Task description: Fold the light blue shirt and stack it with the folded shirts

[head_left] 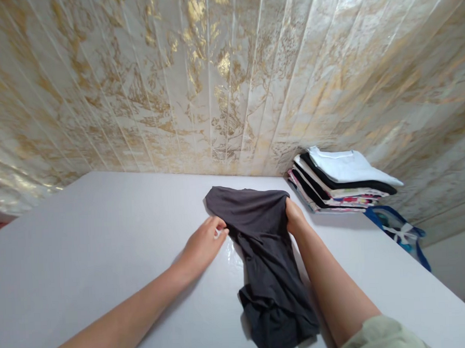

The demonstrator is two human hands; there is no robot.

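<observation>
A dark grey garment (266, 255) lies crumpled lengthwise on the white table (84, 244), its far end spread wider. My left hand (203, 244) rests at the garment's left edge, fingers curled against the cloth and pinching it. My right hand (294, 216) grips the garment's far right corner, its fingers hidden under the fabric. The near end of the garment is bunched beside my right forearm.
A stack of several folded clothes (342, 181), white on top, sits at the table's far right corner against the gold-and-white patterned wall (220, 81). A blue bag (401, 232) hangs beyond the table's right edge.
</observation>
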